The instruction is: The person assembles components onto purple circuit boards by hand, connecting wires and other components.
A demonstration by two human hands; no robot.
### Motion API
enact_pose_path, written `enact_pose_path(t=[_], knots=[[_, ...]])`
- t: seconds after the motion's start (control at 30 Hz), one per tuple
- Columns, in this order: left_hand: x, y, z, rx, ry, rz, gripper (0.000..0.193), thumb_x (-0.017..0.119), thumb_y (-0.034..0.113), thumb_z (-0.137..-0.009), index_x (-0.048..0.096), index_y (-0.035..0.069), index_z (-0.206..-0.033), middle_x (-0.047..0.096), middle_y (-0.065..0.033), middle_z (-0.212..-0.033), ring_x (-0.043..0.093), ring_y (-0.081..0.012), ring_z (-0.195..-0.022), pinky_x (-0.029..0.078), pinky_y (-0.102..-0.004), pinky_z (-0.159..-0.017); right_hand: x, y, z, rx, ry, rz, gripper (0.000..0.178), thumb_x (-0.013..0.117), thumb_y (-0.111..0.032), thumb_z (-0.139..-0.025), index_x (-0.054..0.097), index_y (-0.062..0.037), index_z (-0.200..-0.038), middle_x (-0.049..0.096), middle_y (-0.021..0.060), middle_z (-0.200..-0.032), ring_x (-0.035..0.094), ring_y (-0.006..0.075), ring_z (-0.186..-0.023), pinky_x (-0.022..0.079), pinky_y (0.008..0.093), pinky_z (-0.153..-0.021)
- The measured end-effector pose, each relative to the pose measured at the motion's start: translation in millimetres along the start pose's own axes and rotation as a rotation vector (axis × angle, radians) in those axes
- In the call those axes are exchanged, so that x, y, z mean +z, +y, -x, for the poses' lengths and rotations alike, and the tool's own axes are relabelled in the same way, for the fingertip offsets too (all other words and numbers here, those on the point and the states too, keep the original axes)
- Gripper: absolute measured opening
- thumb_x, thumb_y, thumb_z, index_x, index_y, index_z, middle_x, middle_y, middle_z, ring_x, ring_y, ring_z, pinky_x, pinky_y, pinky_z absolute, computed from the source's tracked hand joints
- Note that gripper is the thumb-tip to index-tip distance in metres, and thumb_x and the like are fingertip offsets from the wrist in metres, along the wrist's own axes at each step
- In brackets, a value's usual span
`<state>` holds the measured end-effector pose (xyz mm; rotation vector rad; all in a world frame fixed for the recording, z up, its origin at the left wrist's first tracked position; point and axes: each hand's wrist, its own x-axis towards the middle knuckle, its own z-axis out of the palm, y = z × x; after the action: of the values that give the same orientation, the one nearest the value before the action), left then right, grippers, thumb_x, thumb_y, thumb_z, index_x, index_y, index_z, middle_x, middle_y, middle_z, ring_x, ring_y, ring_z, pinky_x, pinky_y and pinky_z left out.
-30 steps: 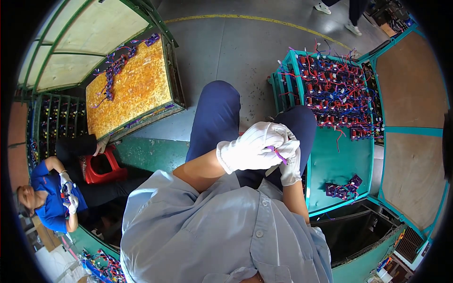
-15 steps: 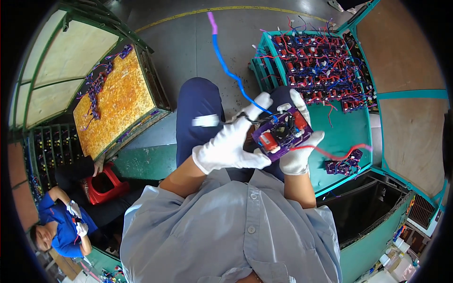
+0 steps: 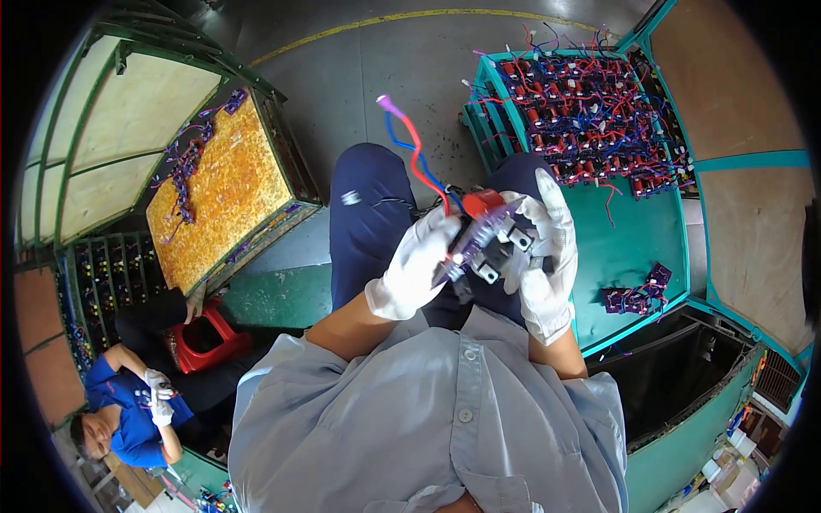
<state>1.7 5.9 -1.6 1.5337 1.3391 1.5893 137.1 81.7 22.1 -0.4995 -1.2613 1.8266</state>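
Note:
In front of my lap, a purple circuit board [image 3: 475,236] is tilted on edge, with a red component [image 3: 482,203] at its top and dark and metallic parts on the side facing right. Red and blue wires [image 3: 417,161] rise from it, ending together in a purple tip. My gloved left hand [image 3: 414,269] grips the board's left edge near the wires. Around its right side curls my gloved right hand [image 3: 548,265], thumb low and one finger stretched upward. Motion blurs the lower parts, and the board hides some of the fingers.
Rows of wired boards [image 3: 581,115] fill the far part of the teal table [image 3: 633,248]; a few boards [image 3: 634,295] lie nearer. At left, more boards [image 3: 184,171] lie on a yellow-brown tabletop [image 3: 227,188]. A person in blue [image 3: 132,410] sits near a red stool [image 3: 209,338].
The board has turned from facing up to standing on edge. The red wire has swung from the right to beside the blue one, and the left hand has shifted its grip.

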Motion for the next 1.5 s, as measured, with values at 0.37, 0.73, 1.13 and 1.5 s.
enact_pose_path(t=[0.37,0.73,1.13,1.5], knots=[[3.7,-6.1,-1.1,-0.516,-0.024,0.349,0.028,0.036,0.020,-0.093,0.048,0.001,-0.109,0.056,-0.0068,-0.081,0.050,-0.0122,-0.064,0.043,-0.0265,-0.065,-4.6,-3.8,-2.7,-0.364,0.097,0.880,0.033,0.072,-0.017,-0.068,0.054,-0.0015,-0.092,0.057,0.0116,-0.086,0.057,0.0207,-0.076,0.045,0.0287,-0.069],[-2.4,21.1,-16.6,-0.164,0.125,-0.099,0.009,0.053,0.008,-0.079,0.056,0.001,-0.083,0.053,-0.0062,-0.067,0.050,-0.0140,-0.056,0.041,-0.0277,-0.053,8.2,-11.1,-2.8,-0.315,0.050,0.884,0.051,0.077,-0.022,-0.062,0.051,-0.0037,-0.101,0.055,0.0104,-0.084,0.057,0.0219,-0.071,0.045,0.0293,-0.065],[-1.0,10.8,-21.2,0.487,0.178,-0.691,0.017,0.045,-0.002,-0.081,0.047,-0.003,-0.099,0.049,-0.0099,-0.068,0.048,-0.0241,-0.054,0.041,-0.0333,-0.050,3.1,-8.6,-0.7,0.038,0.221,0.270,0.023,0.052,-0.012,-0.079,0.054,0.0031,-0.096,0.061,0.0083,-0.087,0.056,0.0114,-0.077,0.044,0.0241,-0.073],[-1.6,16.8,-19.8,-0.370,0.246,0.018,0.034,0.039,0.030,-0.092,0.050,0.003,-0.073,0.044,-0.0016,-0.052,0.044,-0.0104,-0.045,0.036,-0.0250,-0.045,-1.8,1.0,-9.1,0.244,0.336,0.119,0.029,0.043,-0.019,-0.086,0.052,0.0028,-0.103,0.059,0.0106,-0.092,0.057,0.0139,-0.081,0.046,0.0250,-0.074]])
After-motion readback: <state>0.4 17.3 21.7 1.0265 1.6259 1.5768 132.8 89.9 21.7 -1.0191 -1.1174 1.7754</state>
